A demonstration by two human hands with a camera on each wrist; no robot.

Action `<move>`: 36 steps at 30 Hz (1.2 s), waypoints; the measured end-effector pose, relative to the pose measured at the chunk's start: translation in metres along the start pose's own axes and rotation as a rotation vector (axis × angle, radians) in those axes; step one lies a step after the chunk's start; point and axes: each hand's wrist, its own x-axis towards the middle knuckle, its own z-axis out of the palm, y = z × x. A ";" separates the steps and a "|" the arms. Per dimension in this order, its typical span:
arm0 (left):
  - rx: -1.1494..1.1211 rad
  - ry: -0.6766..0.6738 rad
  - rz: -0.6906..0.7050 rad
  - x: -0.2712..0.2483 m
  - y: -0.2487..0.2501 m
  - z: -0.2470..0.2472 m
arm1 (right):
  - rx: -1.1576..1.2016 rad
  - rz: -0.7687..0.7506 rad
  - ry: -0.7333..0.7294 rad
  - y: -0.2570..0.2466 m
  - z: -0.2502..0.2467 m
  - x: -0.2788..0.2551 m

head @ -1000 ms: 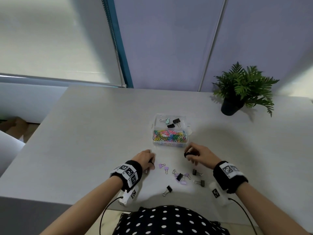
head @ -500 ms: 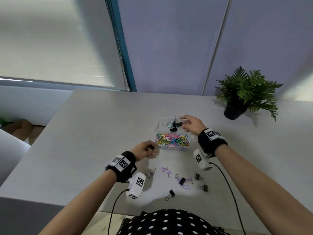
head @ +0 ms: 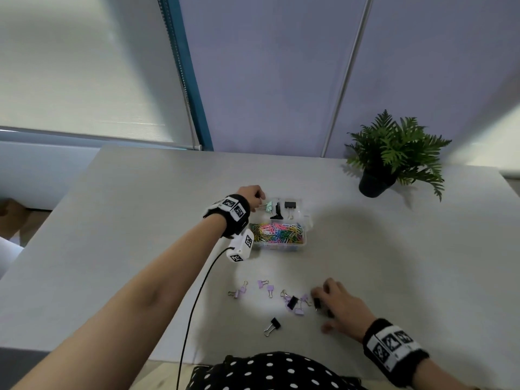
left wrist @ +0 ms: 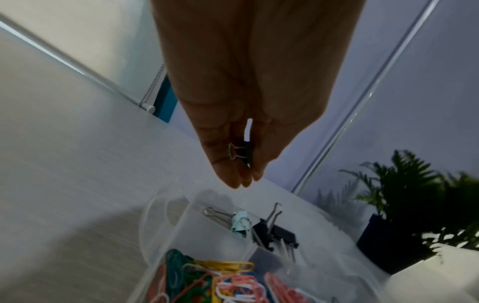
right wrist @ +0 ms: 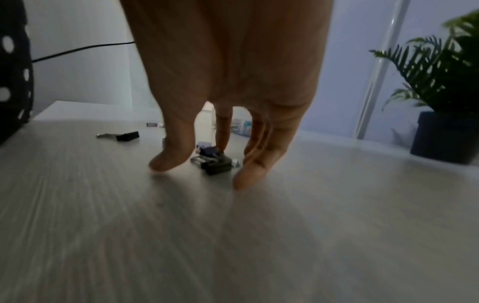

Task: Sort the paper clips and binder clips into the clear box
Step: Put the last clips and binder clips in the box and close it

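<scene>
Inside clear box [head: 305,220], three binder clips [head: 289,205]

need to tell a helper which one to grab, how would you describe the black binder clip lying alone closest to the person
Start at the clear box mid-table, then come toward the person past the loose clips. The black clip lies nearest the table's front edge, apart from the rest. It touches no purple clip, and no hand is on it.

Multicoloured paper clips [head: 277,232], lilac binder clips [head: 266,285], black pot [head: 372,184], polka-dot black garment [head: 270,372]
</scene>
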 end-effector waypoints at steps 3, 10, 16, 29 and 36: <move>0.117 -0.028 -0.031 0.007 0.000 0.003 | 0.056 0.008 0.084 -0.004 0.004 0.006; 0.256 -0.080 0.042 0.006 -0.001 0.005 | 0.023 -0.052 0.075 -0.005 0.005 0.015; 0.264 -0.009 0.217 -0.045 -0.010 0.001 | -0.023 -0.075 0.102 -0.003 0.010 0.015; 0.613 -0.152 0.296 -0.149 -0.117 0.084 | 1.145 -0.047 0.061 -0.023 -0.080 0.051; 0.590 -0.084 0.326 -0.136 -0.113 0.078 | 1.444 -0.002 0.346 -0.040 -0.147 0.111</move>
